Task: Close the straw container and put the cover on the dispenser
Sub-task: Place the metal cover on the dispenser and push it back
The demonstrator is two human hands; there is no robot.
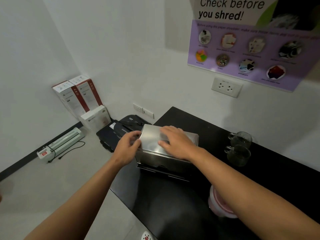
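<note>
A stainless steel dispenser (pixel 155 158) stands near the left end of a black counter (pixel 173 201). Its flat metal cover (pixel 150 137) lies on top of the box. My left hand (pixel 129 146) grips the cover's left edge with curled fingers. My right hand (pixel 174 142) rests palm down on the cover's top, fingers spread. A white and pink round container (pixel 220 203) sits on the counter close to me, partly hidden under my right forearm. Whether that container is closed I cannot tell.
Two glass mugs (pixel 239 148) stand on the counter to the right of the dispenser. On the floor to the left are a black shredder (pixel 119 132), white and red boxes (pixel 79 97) and a white laminator (pixel 64 141) with a cord.
</note>
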